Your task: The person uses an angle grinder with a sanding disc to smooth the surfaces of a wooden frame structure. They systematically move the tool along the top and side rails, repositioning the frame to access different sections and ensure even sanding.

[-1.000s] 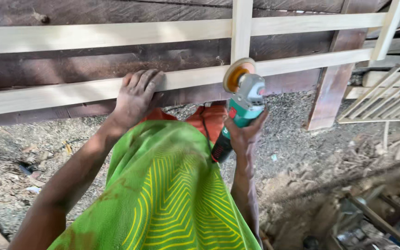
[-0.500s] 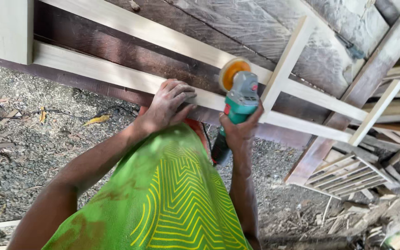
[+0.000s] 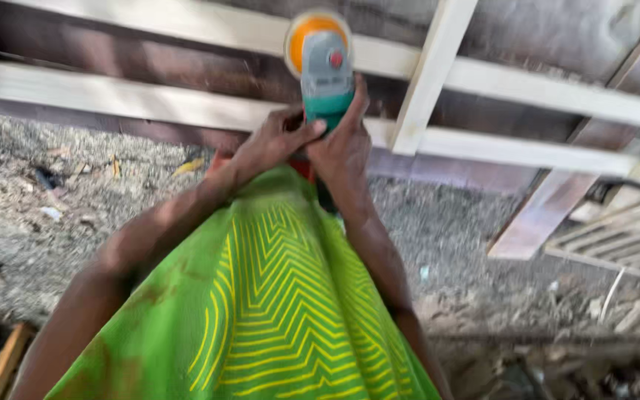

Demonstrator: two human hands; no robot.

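Nearest is a green cloth (image 3: pixel 261 296) with yellow lines, which covers the lap. Beyond it, the left hand (image 3: pixel 272 144) and the right hand (image 3: pixel 346 148) are both closed around the green body of an angle grinder (image 3: pixel 325 70) (its orange disc points away). The disc is at the pale wooden frame (image 3: pixel 431 74), on the far side, over the gravel ground (image 3: pixel 61 215).

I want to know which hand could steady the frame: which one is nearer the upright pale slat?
Right. The right hand grips the grinder just beside the slat; the left hand is farther away.

Both hands (image 3: pixel 312 144) around the grinder (image 3: pixel 325 70) — wooden frame (image 3: pixel 438 70) just behind, gravel ground (image 3: pixel 61 215) below.
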